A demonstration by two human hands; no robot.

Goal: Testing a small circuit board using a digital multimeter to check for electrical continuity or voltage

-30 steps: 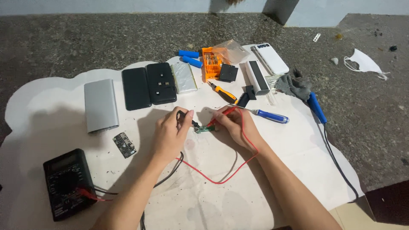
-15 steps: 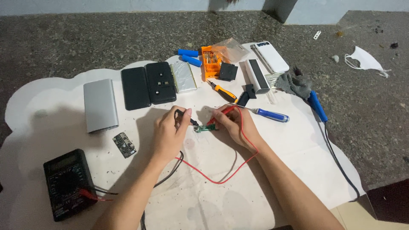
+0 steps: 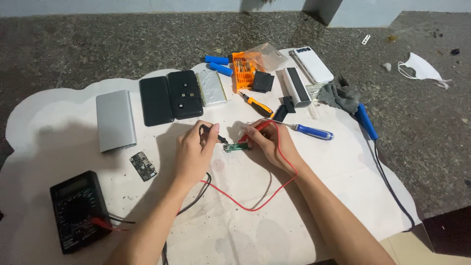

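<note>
A white sheet [image 3: 304, 216] covers a speckled stone counter [image 3: 73, 44], and two bare forearms reach up across it from the bottom edge. Lower left on the sheet sits a black multimeter [image 3: 78, 212], with a red lead [image 3: 255, 203] and a black lead [image 3: 194, 198] trailing from it toward the hands. Above it lies a silver power bank [image 3: 115, 120], then two black cases [image 3: 170, 97] side by side. A blue screwdriver [image 3: 309, 130] lies just right of the hands, and an orange bit holder [image 3: 243, 71] stands farther up.

The left hand [image 3: 194, 154] is closed, pinching the black probe [image 3: 212, 131] between thumb and fingers, its tip angled down to the right. The right hand [image 3: 270, 145] is closed too, gripping the red probe [image 3: 253, 130], which slants down to the left. Between the two hands, flat on the sheet, lies a small green board [image 3: 236, 146]. It sits just beside the right hand's fingertips and a little right of the left thumb. Both probe tips meet at it; actual contact is too small to tell.
</note>
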